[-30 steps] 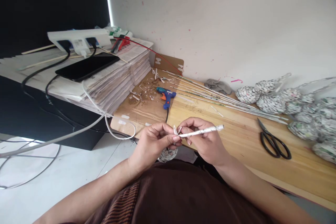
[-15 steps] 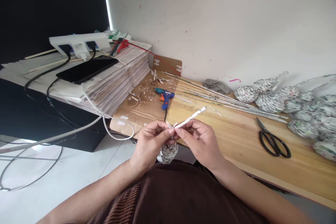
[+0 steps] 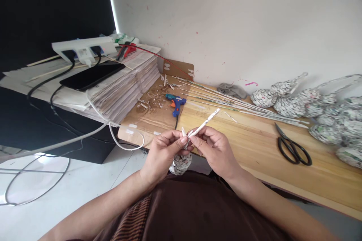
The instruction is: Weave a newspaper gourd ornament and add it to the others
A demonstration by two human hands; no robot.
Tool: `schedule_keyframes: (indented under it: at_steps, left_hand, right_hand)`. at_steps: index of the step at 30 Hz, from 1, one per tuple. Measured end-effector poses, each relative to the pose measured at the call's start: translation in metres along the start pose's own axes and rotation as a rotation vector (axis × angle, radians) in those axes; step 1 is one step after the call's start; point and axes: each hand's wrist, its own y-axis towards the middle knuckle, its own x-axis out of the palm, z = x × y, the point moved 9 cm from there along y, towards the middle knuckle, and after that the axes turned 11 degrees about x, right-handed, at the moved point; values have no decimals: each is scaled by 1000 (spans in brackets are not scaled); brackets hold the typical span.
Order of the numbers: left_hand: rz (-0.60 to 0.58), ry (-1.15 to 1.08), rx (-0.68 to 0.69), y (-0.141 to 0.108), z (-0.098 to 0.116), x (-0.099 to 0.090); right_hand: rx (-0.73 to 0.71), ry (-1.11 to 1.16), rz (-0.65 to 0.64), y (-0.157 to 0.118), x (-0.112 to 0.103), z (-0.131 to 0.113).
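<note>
A woven paper gourd [image 3: 180, 164] hangs below my hands, close to my lap, its top hidden by my fingers. My left hand [image 3: 166, 150] pinches the gourd's narrow upper end, where short paper strip ends stick up. Between the thumb and fingers of my right hand [image 3: 212, 150] is a rolled paper tube [image 3: 206, 121], pointing up and to the right, its lower end meeting the strips at my left fingertips. Just beyond my hands lies a blue glue gun [image 3: 175, 104] on cardboard.
Black-handled scissors [image 3: 292, 147] lie at the right of the wooden table [image 3: 254, 141]. Long paper sticks [image 3: 240, 104] stretch toward several finished woven gourds [image 3: 291, 106]. Stacked newspapers [image 3: 141, 79] at left carry a phone [image 3: 92, 75] and a power strip [image 3: 85, 49]; cables hang down.
My right hand has tilted the paper tube slightly, its tip shifting left and up. The strip end at my left fingers stands more upright. The view has moved a little.
</note>
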Motion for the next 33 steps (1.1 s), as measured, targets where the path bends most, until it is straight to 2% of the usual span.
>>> schedule_keyframes:
  at_steps: [4,12,28,33]
  left_hand:
    - [0,-19,-23,0,-2,1]
    - [-34,-55,-51,0,-4,3]
    - [-36,-94,-36,1,-4,1]
    - [-43,-95,-43,1,-4,3]
  right_hand:
    - [29,10,4,-1,-2,2]
    - [-29,-4,46,-2,-5,-2]
    - [56,51,-25,1,-1,8]
    - [49,76,-8,1,-3,12]
